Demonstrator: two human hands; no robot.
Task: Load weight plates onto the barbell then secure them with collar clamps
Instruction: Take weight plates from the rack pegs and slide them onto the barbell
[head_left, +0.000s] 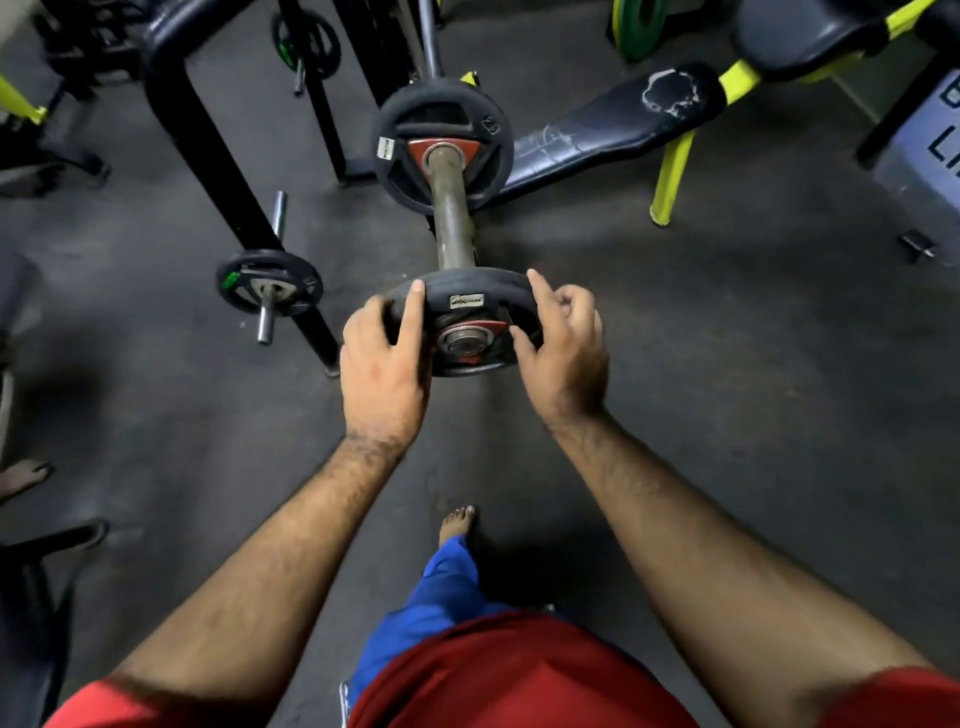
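A small black weight plate (470, 299) with a red hub sits on the very end of the barbell sleeve (454, 218), which points toward me. My left hand (384, 358) grips the plate's left rim, fingers over its edge. My right hand (563, 348) holds the right rim with thumb and fingertips. Farther along the sleeve a larger black plate (444, 145) with a red centre is seated against the bar's collar. No collar clamp is visible.
A black rack upright (218, 171) stands at left, with a small plate on a storage peg (269, 283). A worn black bench pad (613, 124) on yellow legs lies at right. A green plate (641, 26) sits at the top. My bare foot (457, 522) is on the dark floor.
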